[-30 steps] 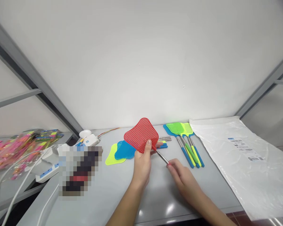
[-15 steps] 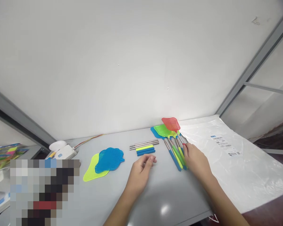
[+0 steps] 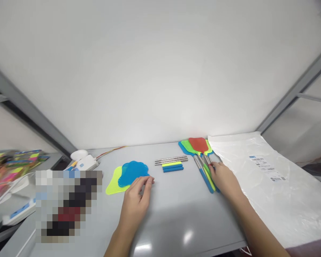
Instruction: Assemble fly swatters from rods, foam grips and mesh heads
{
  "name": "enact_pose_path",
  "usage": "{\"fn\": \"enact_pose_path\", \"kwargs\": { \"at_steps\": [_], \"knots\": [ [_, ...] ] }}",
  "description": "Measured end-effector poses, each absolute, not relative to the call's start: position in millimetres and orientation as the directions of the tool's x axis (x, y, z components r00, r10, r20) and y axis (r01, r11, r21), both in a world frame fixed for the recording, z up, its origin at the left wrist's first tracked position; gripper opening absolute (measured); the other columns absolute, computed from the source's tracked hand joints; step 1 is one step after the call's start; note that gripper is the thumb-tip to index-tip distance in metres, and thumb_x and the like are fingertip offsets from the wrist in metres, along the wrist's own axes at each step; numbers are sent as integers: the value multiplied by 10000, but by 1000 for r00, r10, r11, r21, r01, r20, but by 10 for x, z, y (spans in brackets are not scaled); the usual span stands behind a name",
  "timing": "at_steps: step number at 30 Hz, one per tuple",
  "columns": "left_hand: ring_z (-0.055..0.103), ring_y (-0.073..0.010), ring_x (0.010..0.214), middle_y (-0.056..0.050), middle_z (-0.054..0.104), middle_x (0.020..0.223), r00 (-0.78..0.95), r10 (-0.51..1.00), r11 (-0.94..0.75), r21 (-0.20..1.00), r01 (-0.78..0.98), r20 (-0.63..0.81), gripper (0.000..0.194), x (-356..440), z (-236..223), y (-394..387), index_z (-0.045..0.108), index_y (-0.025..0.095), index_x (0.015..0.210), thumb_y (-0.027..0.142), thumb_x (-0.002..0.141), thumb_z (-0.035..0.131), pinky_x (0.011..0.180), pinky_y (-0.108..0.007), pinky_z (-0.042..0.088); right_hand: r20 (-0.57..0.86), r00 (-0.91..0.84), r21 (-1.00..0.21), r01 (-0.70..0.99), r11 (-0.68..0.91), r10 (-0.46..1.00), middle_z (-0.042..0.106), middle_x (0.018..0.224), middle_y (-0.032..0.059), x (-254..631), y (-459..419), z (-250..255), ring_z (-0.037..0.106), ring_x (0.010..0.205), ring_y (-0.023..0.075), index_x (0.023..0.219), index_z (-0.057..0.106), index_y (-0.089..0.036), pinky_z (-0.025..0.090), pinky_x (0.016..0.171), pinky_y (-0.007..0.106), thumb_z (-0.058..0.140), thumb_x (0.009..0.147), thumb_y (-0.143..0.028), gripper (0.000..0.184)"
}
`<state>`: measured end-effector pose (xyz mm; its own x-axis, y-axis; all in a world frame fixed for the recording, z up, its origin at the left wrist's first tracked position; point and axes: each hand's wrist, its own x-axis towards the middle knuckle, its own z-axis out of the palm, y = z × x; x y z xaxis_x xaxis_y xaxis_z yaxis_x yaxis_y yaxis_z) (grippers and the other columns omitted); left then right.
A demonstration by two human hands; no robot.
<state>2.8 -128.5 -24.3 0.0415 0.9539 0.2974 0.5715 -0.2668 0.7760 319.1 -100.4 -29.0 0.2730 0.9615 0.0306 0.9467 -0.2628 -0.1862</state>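
Resting on the metal shafts of a fanned bundle of fly swatters (image 3: 204,166), the right hand (image 3: 224,178) has its fingers half curled, though whether they grip anything cannot be told. The bundle lies on a grey table (image 3: 176,210), with the red swatter head (image 3: 198,144) on top and its handles toward the person. The left hand (image 3: 135,201) is half-closed and empty, its fingertips just beside a loose blue swatter head (image 3: 132,172) – that head overlaps a neon-yellow swatter head (image 3: 112,186). Between the hands lie steel rods (image 3: 171,160) and yellow and blue handle sleeves (image 3: 172,167). Further right is a flat plastic bag (image 3: 283,207) with a printed label (image 3: 264,169); further left, a white power strip (image 3: 18,214) and pink packets (image 3: 5,167).
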Motion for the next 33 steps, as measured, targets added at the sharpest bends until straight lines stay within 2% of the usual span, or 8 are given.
{"fn": "enact_pose_path", "kwargs": {
  "at_steps": [6,10,13,17,21,25,30,33],
  "knots": [
    [557,-238,937,-58,658,939,3,921,-279,653,704,390,181,-517,-340,-1457,614,223,961,299,934,452,856,-358,415,129,251,-131,963,-235,959,634,997,108,3027,-1073,-180,631,817,259,1029,627,-210,405,608,330,287,963,-392,391],
    [511,-267,1011,-66,651,1026,18,913,-262,550,793,408,194,-562,-373,-1550,620,224,1014,240,926,448,889,-420,398,207,-7,-80,996,24,978,634,1034,82,2537,-951,-124,623,849,233,1055,613,-230,396,592,303,314,965,-347,333],
    [468,-275,1079,-61,616,1141,58,922,-259,501,826,382,226,-431,-374,-1607,610,236,1074,200,920,448,902,-445,384,146,-215,-80,970,228,966,630,974,68,2179,-727,-116,618,801,208,1017,630,-226,382,585,287,325,968,-330,326],
    [436,-278,1126,-58,573,1222,185,915,-340,438,832,360,219,-313,-399,-1673,610,227,1031,152,901,451,929,-462,374,58,-340,-138,929,344,939,625,965,80,1957,-320,-125,606,779,205,1004,665,-202,385,616,287,347,958,-301,337],
    [435,-272,1117,-62,559,1228,220,902,-372,408,834,372,216,-261,-389,-1703,604,221,998,125,897,437,893,-450,394,-4,-477,-214,859,465,879,656,953,53,1919,-8,-95,608,829,177,927,700,-214,408,702,259,441,919,-260,263],
    [466,-258,1042,-82,565,1162,275,887,-418,392,820,371,187,-40,-277,-1583,599,213,979,159,907,435,816,-415,416,-56,-583,-253,794,553,811,677,906,31,1920,107,-36,606,800,160,905,692,-216,414,701,239,498,886,-251,199],
    [488,-253,918,-85,568,994,304,910,-386,305,871,283,113,392,-170,-1169,603,205,929,239,890,503,710,-382,418,-83,-653,-232,747,623,753,665,932,64,1923,170,3,600,851,178,880,662,-173,411,743,248,527,862,-228,146],
    [484,-268,933,-90,557,955,306,915,-370,248,895,262,63,562,-205,-965,609,203,873,240,866,558,702,-373,413,-78,-658,-219,744,631,749,665,861,71,1945,205,47,601,773,171,861,626,-162,399,681,242,483,889,-208,153]
  ]
}}
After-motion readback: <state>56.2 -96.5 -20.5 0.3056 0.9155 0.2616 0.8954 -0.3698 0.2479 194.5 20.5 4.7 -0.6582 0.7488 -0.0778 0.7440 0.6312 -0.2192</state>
